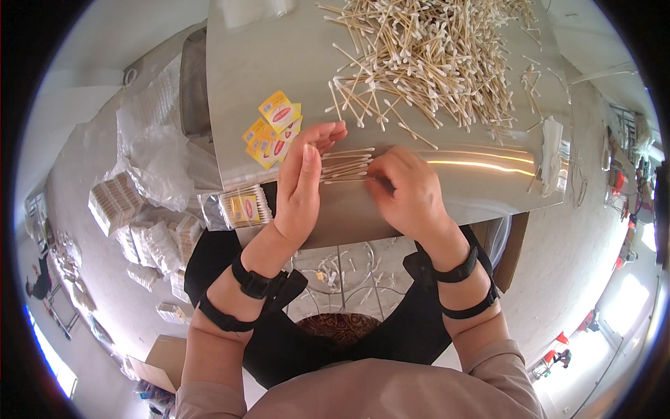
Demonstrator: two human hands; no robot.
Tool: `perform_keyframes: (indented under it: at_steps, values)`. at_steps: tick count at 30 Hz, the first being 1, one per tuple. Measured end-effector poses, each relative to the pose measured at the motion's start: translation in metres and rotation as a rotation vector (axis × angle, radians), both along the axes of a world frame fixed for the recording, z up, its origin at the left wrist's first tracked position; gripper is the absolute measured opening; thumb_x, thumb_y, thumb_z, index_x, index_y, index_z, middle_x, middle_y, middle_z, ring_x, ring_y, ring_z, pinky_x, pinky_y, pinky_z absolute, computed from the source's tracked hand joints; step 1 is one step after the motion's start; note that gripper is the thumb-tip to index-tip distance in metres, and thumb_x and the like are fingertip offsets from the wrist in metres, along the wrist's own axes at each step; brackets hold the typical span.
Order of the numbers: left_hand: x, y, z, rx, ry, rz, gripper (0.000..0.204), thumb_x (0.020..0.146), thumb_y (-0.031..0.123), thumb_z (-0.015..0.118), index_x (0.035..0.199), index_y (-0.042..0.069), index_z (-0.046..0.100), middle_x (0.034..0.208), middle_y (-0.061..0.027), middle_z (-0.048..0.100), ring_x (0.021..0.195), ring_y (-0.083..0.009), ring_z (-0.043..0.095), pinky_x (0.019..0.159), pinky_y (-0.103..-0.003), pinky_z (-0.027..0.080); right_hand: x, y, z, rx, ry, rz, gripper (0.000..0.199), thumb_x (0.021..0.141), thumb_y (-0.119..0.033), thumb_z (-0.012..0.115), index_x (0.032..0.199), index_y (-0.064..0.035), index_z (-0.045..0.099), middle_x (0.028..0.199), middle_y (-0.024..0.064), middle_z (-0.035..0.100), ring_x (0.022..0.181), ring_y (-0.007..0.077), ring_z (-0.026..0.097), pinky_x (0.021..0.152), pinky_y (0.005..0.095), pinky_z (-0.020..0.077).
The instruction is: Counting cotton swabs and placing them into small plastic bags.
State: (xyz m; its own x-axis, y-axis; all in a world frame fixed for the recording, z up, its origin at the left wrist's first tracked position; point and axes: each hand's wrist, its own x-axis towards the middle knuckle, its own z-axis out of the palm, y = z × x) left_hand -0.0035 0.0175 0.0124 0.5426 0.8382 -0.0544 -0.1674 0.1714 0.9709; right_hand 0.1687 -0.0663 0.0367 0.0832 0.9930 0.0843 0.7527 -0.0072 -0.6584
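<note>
Between my two hands a small row of cotton swabs [347,166] lies side by side on the metal table [488,192]. My left hand [300,185] stands on edge at their left ends, its fingers stretched out and its palm turned toward them. Curled in, my right hand [408,192] has its fingertips closed at the right ends of the swabs; part of its grip is hidden. Beyond the swabs spreads a large heap of loose cotton swabs [440,63]. Several yellow, white and red cards [272,129] overlap just past my left hand.
A clear bag of packed swabs [244,208] lies at the table's near left edge. Stacked packs [164,241] and clear plastic film [153,164] stand to the left. A white strip [551,157] lies at the right edge. An open cardboard box [164,359] is at lower left.
</note>
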Motion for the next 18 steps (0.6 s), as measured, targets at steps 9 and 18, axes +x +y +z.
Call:
perform_keyframes:
  at_steps: [9, 18]
  values:
    - [0.003, -0.009, -0.006, 0.044, -0.102, 0.057, 0.056, 0.111, 0.041, 0.029, 0.144, -0.003, 0.038, 0.151, -0.0173, 0.042, 0.14, -0.028, 0.041, 0.118, -0.04, 0.029, -0.011, 0.011, -0.015, 0.2, 0.592, -0.148, 0.027, 0.106, -0.015, 0.046, 0.125, 0.0017, 0.056, 0.126, 0.0181, 0.058, 0.114, 0.0303, 0.058, 0.096, 0.0356, 0.0458]
    - [0.006, -0.02, -0.007, 0.082, -0.07, 0.116, 0.055, 0.11, 0.042, 0.027, 0.145, 0.001, 0.038, 0.153, -0.0158, 0.041, 0.141, -0.0278, 0.039, 0.119, -0.042, 0.026, -0.039, 0.007, -0.016, 0.195, 0.711, -0.186, 0.032, 0.108, -0.017, 0.041, 0.13, 0.003, 0.052, 0.132, 0.0213, 0.055, 0.121, 0.0325, 0.055, 0.104, 0.0357, 0.04]
